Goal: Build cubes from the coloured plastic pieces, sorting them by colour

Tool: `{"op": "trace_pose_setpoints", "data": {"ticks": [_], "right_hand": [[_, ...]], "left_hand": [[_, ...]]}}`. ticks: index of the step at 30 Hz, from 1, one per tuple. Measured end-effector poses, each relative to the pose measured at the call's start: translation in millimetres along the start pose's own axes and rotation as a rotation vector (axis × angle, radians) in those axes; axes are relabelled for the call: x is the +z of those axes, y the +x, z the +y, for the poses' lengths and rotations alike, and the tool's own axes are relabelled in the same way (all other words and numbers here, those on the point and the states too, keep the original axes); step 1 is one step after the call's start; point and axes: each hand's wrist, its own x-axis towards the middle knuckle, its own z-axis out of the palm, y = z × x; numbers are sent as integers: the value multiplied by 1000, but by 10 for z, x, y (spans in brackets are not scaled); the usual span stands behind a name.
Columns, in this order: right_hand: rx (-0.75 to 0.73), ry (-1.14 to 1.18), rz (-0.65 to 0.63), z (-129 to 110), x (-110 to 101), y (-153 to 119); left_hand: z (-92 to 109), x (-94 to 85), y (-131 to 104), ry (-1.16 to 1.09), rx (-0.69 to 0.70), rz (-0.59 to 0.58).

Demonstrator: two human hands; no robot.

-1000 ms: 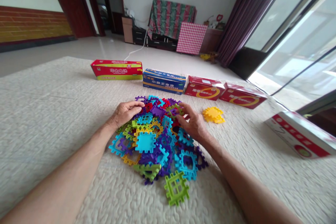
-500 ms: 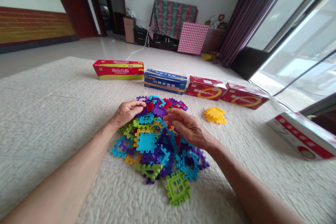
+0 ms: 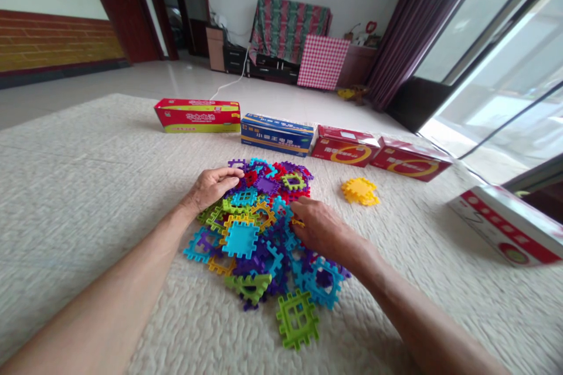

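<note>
A heap of interlocking plastic tiles with notched edges, in blue, purple, green, red and yellow, lies before me. My left hand [image 3: 213, 188] rests at the heap's left side with fingers stretched out, near a red tile [image 3: 250, 178]; it holds nothing I can see. At the heap's right side, my right hand [image 3: 321, 224] is closed, its fingertips around a small visible part of a yellow tile [image 3: 298, 222]. Between the hands are a purple tile [image 3: 267, 186] and a yellow ring-like tile [image 3: 265, 216]. A solid light-blue tile [image 3: 240, 239] lies nearer me, and a green window tile [image 3: 297, 319] is at the front.
A few yellow tiles [image 3: 359, 191] lie apart on the quilted mat [image 3: 109, 187]. Behind the heap stand a red-and-yellow box [image 3: 197, 116], a blue box [image 3: 277, 135] and two red boxes [image 3: 345, 146]. A white-and-red box [image 3: 505, 225] sits at the right.
My right hand has come down and toward me into the heap, its fingers closing at a yellow tile. A green tile behind it now shows. My left hand has barely moved.
</note>
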Motion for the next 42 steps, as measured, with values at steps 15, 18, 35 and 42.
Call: {"op": "trace_pose_setpoints", "data": {"ticks": [15,18,35,42], "right_hand": [[153,966,391,366,28,165],[200,1200,418,454,13,188],[774,320,1046,1764,61,-38],[142,497,851,806,-93,149]], "left_hand": [[45,6,12,-29,5,5],[41,-4,7,-8,1,-2],[-19,-22,19,66,1,-5],[9,6,22,12,21,20]]}}
